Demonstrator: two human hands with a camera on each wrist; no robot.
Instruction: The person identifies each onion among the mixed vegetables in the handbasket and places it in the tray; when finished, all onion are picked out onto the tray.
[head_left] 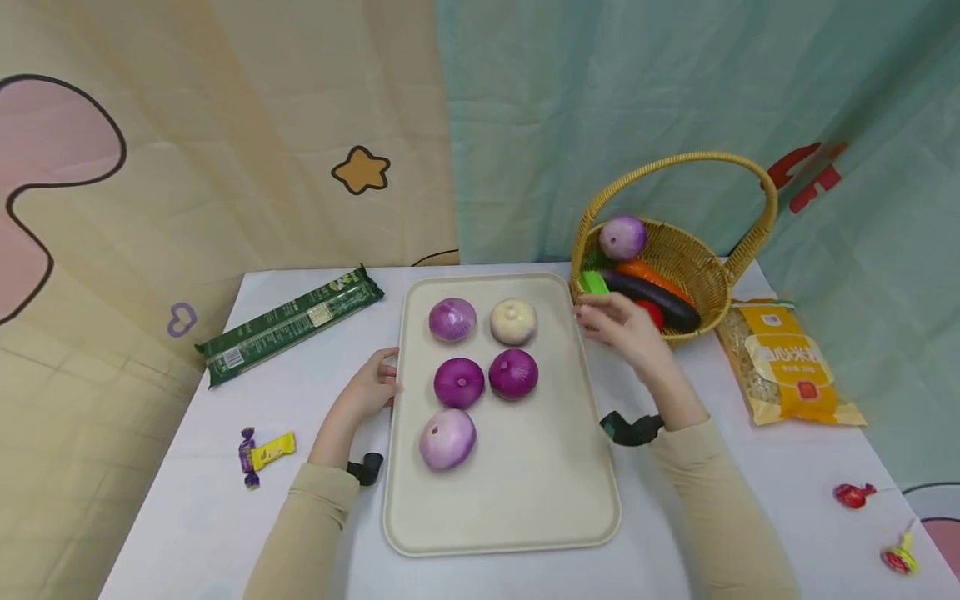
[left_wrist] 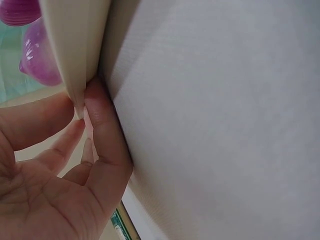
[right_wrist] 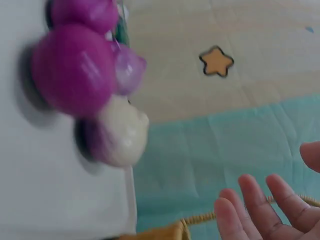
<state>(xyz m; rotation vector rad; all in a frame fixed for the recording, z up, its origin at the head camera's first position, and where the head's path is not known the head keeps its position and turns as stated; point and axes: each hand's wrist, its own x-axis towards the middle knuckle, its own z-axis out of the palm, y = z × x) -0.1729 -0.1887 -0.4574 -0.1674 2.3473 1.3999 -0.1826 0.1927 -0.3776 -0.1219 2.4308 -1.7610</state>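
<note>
A cream tray (head_left: 525,483) lies on the white table with several onions on it: a pale purple one (head_left: 452,319), a white one (head_left: 513,322), two dark purple ones (head_left: 459,382) and a pale one (head_left: 447,439) nearer me. My left hand (head_left: 375,385) grips the tray's left rim (left_wrist: 75,60), with the rim pinched between its fingers (left_wrist: 100,115). My right hand (head_left: 618,321) hovers empty between the tray's right edge and the wicker basket (head_left: 697,258), with its fingers (right_wrist: 260,210) spread. The right wrist view shows a dark purple onion (right_wrist: 75,70) and the white onion (right_wrist: 122,132), both blurred.
The basket holds a purple onion (head_left: 622,237), an eggplant (head_left: 652,297), a carrot (head_left: 648,275), and green and red pieces. A green packet (head_left: 292,323) lies left of the tray and a yellow packet (head_left: 787,362) lies far right. Wrapped candies (head_left: 262,452) lie near the table's edges.
</note>
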